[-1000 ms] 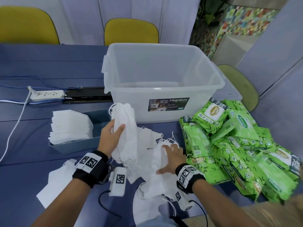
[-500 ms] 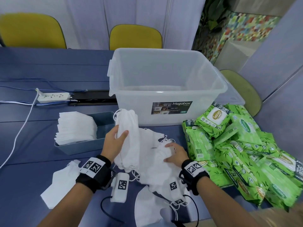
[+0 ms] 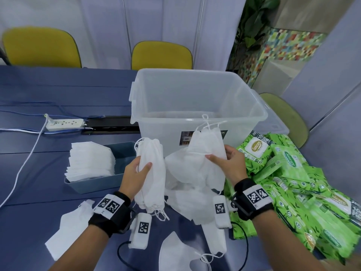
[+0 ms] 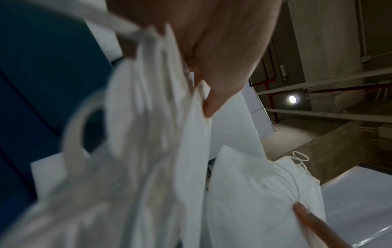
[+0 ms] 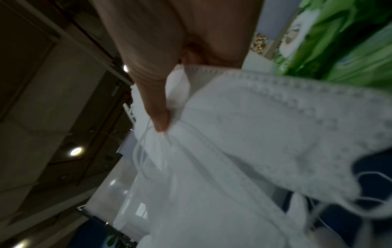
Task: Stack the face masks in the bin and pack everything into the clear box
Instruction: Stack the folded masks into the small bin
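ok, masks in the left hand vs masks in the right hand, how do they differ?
The left hand grips a neat, squared-up bundle hanging upright; the right hand holds a looser bunch, fanned and tilted. The bundle sits beside the bin; the bunch is raised before the clear box. Both are white, with ear loops.

Two mustard-yellow plastic chairs [image 3: 41, 46] [image 3: 161, 55] stand at the far side of the long blue table [image 3: 58, 90], before pale panelled walls [image 3: 101, 26]. Far right, a leafy green plant [image 3: 252, 22] stands beside a multicoloured mosaic wall [image 3: 293, 45].

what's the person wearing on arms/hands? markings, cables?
Bare forearms, no sleeves or gloves. Left hand and right hand each have a black wrist strap bearing white square-code tags, plus a white tagged camera pod underneath with a black cable.
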Available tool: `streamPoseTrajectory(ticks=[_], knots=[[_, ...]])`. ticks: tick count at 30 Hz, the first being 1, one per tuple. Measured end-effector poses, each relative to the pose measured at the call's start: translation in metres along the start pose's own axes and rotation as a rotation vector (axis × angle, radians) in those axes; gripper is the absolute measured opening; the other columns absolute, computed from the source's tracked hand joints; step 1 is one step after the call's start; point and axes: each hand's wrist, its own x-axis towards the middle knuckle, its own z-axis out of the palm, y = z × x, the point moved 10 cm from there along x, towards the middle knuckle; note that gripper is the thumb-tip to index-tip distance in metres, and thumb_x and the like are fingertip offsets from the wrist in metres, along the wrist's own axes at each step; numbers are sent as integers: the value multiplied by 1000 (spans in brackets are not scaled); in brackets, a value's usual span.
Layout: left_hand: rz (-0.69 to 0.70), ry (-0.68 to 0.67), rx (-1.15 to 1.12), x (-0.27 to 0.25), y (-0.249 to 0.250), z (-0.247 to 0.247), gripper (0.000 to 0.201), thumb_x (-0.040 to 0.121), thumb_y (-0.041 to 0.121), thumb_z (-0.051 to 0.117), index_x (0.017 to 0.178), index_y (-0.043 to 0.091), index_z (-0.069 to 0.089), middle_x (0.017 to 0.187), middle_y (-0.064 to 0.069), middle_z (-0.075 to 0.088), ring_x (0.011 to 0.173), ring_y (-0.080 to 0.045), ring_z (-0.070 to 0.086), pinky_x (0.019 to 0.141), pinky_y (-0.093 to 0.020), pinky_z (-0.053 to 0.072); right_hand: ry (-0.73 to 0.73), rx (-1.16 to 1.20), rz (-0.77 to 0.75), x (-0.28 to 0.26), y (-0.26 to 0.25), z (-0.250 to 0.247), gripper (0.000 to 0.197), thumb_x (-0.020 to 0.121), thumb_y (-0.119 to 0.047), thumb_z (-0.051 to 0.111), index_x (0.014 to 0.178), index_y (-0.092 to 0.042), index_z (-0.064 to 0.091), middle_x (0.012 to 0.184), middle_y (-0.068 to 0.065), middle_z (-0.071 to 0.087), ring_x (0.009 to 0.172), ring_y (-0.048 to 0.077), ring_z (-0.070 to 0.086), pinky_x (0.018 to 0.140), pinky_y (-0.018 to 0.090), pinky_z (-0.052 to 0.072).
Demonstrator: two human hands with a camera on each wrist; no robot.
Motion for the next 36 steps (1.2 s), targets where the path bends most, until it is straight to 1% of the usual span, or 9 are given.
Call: streamPoseTrajectory(ticks=[7, 9, 11, 14, 16, 19, 26, 31, 36], knots=[[83, -29, 51, 6, 16, -7, 14, 94, 10, 55, 96, 24, 59, 97, 9, 63, 95, -15, 58, 86, -30, 46, 86, -63, -173, 9, -32, -1, 12, 85, -8, 69, 94, -12, 63, 85, -2, 67, 79, 15, 62, 70, 23, 51], [82, -18, 51, 7, 18, -12, 12, 94, 10, 54, 102, 18, 58, 99, 8, 63, 98, -17, 58, 89, -32, 46, 80, -102, -201, 10, -33, 3, 24, 86, -5, 65, 106, -13, 54, 93, -9, 62, 88, 17, 61, 74, 19, 50], [69, -10, 45, 8, 18, -14, 12, 94, 10, 54, 104, 17, 58, 100, 8, 63, 99, -18, 58, 90, -33, 47, 59, -96, -236, 10, -32, 5, 43, 85, 1, 64, 117, -17, 42, 108, -12, 55, 102, 22, 59, 86, 26, 49], [59, -7, 37, 7, 17, -15, 14, 94, 11, 55, 104, 19, 58, 101, 12, 62, 100, -17, 58, 91, -33, 46, -10, -111, -329, 5, -35, 13, 67, 82, 10, 60, 135, -24, 36, 132, -24, 41, 126, 1, 44, 105, 17, 35], [57, -5, 38, 5, 16, -14, 14, 94, 10, 55, 104, 19, 58, 99, 13, 61, 98, -15, 58, 88, -30, 45, -60, -166, -349, 2, -36, 20, 56, 83, 11, 57, 128, -22, 50, 128, -22, 50, 120, -12, 44, 103, 10, 33], [62, -10, 45, 3, 18, -11, 13, 94, 10, 54, 104, 18, 57, 97, 15, 60, 93, -9, 57, 82, -24, 44, -80, -201, -281, 4, -24, 23, 36, 87, 7, 57, 103, -22, 69, 108, -16, 66, 106, -9, 57, 101, 20, 42], [53, -13, 55, 2, 19, -11, 14, 94, 11, 55, 106, 17, 58, 99, 9, 61, 93, -10, 57, 78, -20, 45, -91, -209, -232, 1, -17, 24, 25, 86, -11, 68, 103, -30, 70, 107, -15, 66, 107, -7, 56, 94, 8, 39], [-1, -66, 54, 1, 9, -2, 21, 94, 11, 55, 114, 10, 60, 109, -2, 63, 99, -17, 59, 86, -27, 48, -23, -175, -321, -7, -32, 21, 44, 85, 7, 60, 98, -34, 70, 107, -13, 68, 104, -7, 59, 98, 15, 42], [-82, -153, 29, -11, -6, 26, 27, 94, 12, 55, 121, 8, 55, 113, -3, 62, 103, -19, 59, 77, -18, 47, -77, -143, -446, -22, -53, 41, 79, 80, 9, 64, 141, -34, 39, 132, -33, 48, 122, -2, 51, 104, 17, 39]])
